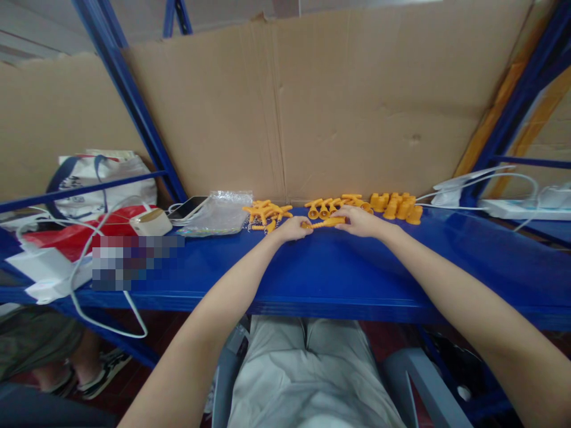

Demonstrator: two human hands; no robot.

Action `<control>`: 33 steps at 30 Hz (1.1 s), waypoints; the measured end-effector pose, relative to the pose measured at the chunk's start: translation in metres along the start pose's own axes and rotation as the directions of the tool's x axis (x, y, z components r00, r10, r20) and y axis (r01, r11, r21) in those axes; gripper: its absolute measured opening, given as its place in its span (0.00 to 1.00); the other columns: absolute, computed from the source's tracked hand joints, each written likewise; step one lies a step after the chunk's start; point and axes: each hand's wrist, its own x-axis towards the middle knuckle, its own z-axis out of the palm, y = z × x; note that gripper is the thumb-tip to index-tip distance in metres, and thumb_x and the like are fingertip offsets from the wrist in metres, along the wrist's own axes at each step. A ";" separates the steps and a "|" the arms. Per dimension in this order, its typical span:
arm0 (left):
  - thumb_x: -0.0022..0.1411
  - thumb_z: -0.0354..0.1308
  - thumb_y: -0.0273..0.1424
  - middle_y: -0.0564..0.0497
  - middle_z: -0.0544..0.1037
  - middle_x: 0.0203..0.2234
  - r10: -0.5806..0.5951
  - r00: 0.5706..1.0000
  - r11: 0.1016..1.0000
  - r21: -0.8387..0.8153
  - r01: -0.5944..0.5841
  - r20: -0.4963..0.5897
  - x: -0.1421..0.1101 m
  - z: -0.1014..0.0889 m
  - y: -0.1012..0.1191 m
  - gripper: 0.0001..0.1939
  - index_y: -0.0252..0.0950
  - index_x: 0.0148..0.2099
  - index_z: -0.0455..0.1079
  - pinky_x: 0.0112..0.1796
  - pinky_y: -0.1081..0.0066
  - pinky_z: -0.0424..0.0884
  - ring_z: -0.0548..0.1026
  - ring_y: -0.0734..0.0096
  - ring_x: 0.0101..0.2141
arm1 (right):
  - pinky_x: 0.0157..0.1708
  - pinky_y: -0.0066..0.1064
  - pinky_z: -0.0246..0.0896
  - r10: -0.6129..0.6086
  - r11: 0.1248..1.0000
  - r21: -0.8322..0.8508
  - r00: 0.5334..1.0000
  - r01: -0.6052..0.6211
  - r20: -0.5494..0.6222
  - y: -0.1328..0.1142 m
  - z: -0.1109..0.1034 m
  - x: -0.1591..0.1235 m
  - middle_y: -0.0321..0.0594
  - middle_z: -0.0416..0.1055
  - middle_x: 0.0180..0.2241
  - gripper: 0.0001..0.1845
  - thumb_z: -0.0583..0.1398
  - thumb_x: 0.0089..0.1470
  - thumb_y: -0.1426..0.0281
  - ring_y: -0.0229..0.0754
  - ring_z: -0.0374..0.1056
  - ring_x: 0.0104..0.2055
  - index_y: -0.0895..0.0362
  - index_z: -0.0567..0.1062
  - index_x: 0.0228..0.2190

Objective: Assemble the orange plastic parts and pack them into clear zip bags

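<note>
Between my two hands a small yellow plastic piece (328,223) lies sideways just over the blue shelf. My left hand (293,229) pinches its ribbed left end. Around the thicker right end, the fingers of my right hand (362,222) are closed. Behind my left hand is a pile of branching yellow plastic pieces (267,209), some with small metal chains (247,224). Close behind my right hand, yellow pieces with round hollow ends (322,209) stand in a row. Farther right sits a group of yellow cup-shaped parts (397,207). My fingers hide both ends of the held piece.
A clear plastic bag (220,213) and a phone (190,208) lie to the left. Beyond them are a white charger (151,222), cables, a red bag (120,223) and a cloth bag (107,187). Cardboard (285,107) walls the back. Another person's leg (84,356) shows lower left.
</note>
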 end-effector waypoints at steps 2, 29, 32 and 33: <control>0.60 0.60 0.34 0.54 0.75 0.20 -0.026 0.999 0.989 -0.145 0.032 0.046 0.001 -0.002 -0.004 0.11 0.34 0.43 0.75 0.21 0.76 0.61 0.66 0.76 0.17 | 0.48 0.43 0.67 -0.005 1.000 -0.022 1.000 0.005 -0.002 0.000 0.000 0.000 0.50 0.77 0.43 0.17 0.62 0.52 0.73 0.51 0.72 0.46 0.58 0.79 0.45; 0.64 0.57 0.39 0.53 0.78 0.25 0.237 0.941 0.964 0.180 -0.196 -0.244 0.005 -0.005 -0.021 0.14 0.35 0.45 0.73 0.33 0.72 0.66 0.74 0.68 0.27 | 0.34 0.32 0.74 0.355 0.592 0.696 0.907 -0.406 0.226 0.006 0.011 0.000 0.46 0.77 0.36 0.13 0.58 0.62 0.64 0.39 0.76 0.29 0.58 0.71 0.45; 0.63 0.57 0.40 0.52 0.79 0.27 0.245 0.927 0.960 0.203 -0.192 -0.283 0.006 -0.004 -0.022 0.13 0.37 0.44 0.74 0.33 0.72 0.66 0.74 0.68 0.30 | 0.31 0.30 0.73 0.393 0.563 0.706 0.890 -0.431 0.230 0.001 0.010 -0.001 0.44 0.77 0.32 0.14 0.57 0.63 0.63 0.38 0.75 0.26 0.58 0.69 0.46; 0.63 0.57 0.40 0.51 0.79 0.28 0.245 0.924 0.959 0.213 -0.186 -0.293 0.006 -0.004 -0.022 0.13 0.37 0.43 0.74 0.34 0.72 0.66 0.75 0.67 0.30 | 0.30 0.30 0.72 0.387 0.561 0.714 0.895 -0.419 0.221 0.001 0.009 -0.002 0.43 0.78 0.31 0.15 0.58 0.62 0.63 0.38 0.75 0.26 0.58 0.68 0.48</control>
